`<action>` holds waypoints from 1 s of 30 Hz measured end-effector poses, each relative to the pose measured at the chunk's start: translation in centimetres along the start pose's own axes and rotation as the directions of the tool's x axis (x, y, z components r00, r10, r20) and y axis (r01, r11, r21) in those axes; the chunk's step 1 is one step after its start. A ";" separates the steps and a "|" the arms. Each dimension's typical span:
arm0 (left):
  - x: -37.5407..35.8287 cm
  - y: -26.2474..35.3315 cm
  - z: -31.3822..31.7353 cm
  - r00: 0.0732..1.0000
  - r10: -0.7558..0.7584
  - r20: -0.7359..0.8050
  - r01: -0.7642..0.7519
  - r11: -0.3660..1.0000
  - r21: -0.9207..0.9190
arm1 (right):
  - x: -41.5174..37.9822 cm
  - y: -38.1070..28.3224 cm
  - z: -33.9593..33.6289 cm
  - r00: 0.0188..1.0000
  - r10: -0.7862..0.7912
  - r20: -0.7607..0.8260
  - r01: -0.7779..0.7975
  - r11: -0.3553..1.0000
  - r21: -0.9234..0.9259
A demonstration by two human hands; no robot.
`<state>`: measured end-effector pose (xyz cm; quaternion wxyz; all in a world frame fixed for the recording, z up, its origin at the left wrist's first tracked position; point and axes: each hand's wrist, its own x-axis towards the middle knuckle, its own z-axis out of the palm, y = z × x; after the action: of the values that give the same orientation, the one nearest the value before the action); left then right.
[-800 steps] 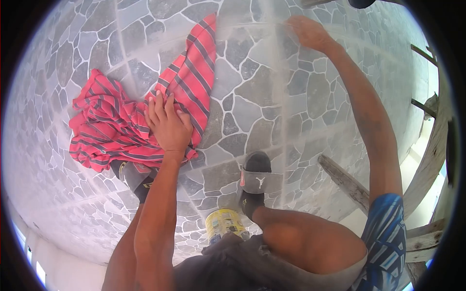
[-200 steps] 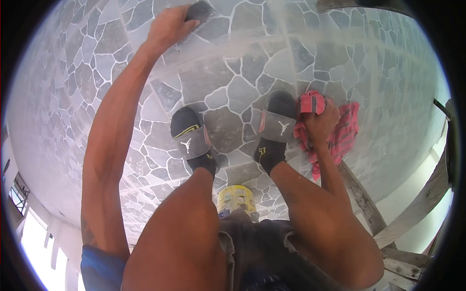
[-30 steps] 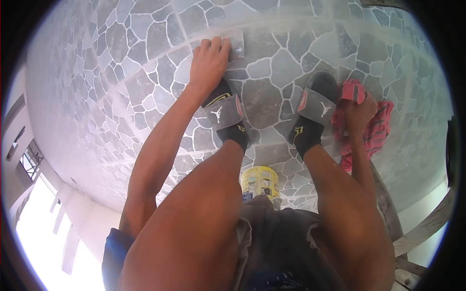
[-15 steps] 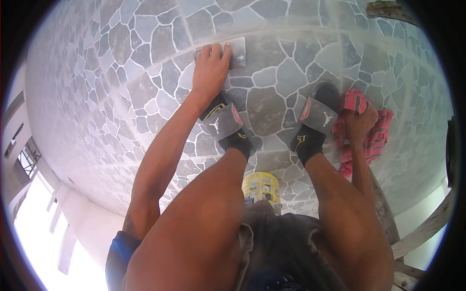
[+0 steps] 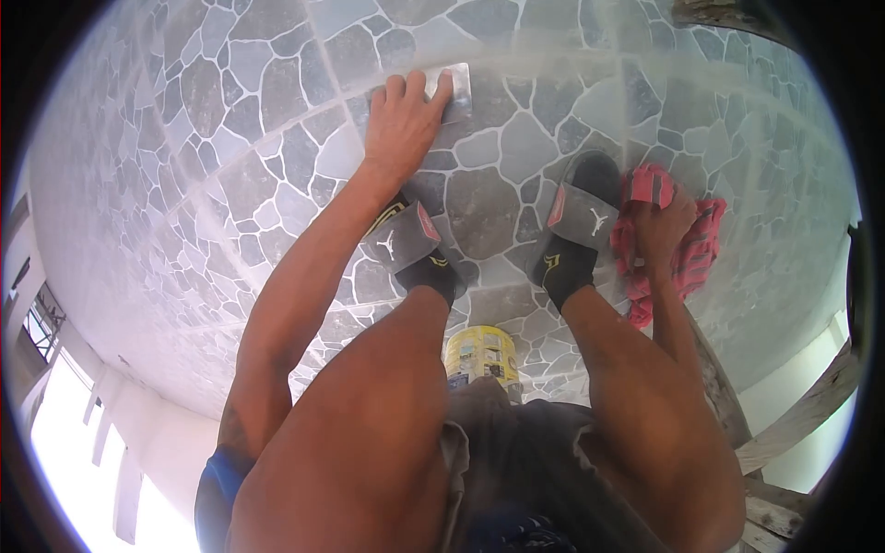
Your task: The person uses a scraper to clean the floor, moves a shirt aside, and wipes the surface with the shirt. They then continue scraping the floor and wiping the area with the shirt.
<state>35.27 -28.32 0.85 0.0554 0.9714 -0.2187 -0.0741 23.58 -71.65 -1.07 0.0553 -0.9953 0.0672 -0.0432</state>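
Note:
My left hand (image 5: 403,124) is closed on a thin, flat metal scraper (image 5: 458,90), which lies against the stone-patterned tiles (image 5: 493,207) by a grout line. Its fingers and thumb press on the blade and cover the middle of it. Over on the right, my right hand (image 5: 666,226) grips a bunched red cloth with dark stripes (image 5: 702,244) that rests on the tiles. The fingers of that hand are partly hidden in the folds.
My feet, in black socks and dark slides (image 5: 406,238), are planted between the hands. A yellow, stained bucket (image 5: 486,353) stands between my legs. Weathered wooden planks (image 5: 802,419) are at the lower right, and another wooden piece (image 5: 719,14) is at the top right.
The camera view has shifted, so the floor and feet appear farther left. Against the tiles, my left hand and the scraper have slid a little to the right. My right hand stays on the cloth.

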 end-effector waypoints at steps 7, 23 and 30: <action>-3.2 -3.5 -1.8 0.987 -0.159 -0.013 0.152 0.962 -0.227 | 1.2 -3.0 -1.8 0.996 0.085 -0.013 -0.085 0.996 0.023; 7.1 -16.1 -4.5 0.870 0.085 0.486 0.193 0.848 -0.493 | 0.2 -2.4 -1.7 0.996 -0.018 -0.083 0.022 0.999 0.048; 6.7 -18.2 -4.5 0.863 0.004 0.505 0.275 0.834 -0.477 | 1.5 -3.5 -2.5 0.999 0.046 -0.006 -0.046 0.998 0.050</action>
<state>49.60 -14.58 1.93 0.2610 0.8799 -0.1241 -0.3772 25.33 -68.64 1.90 0.0808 -0.9916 0.0890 -0.0470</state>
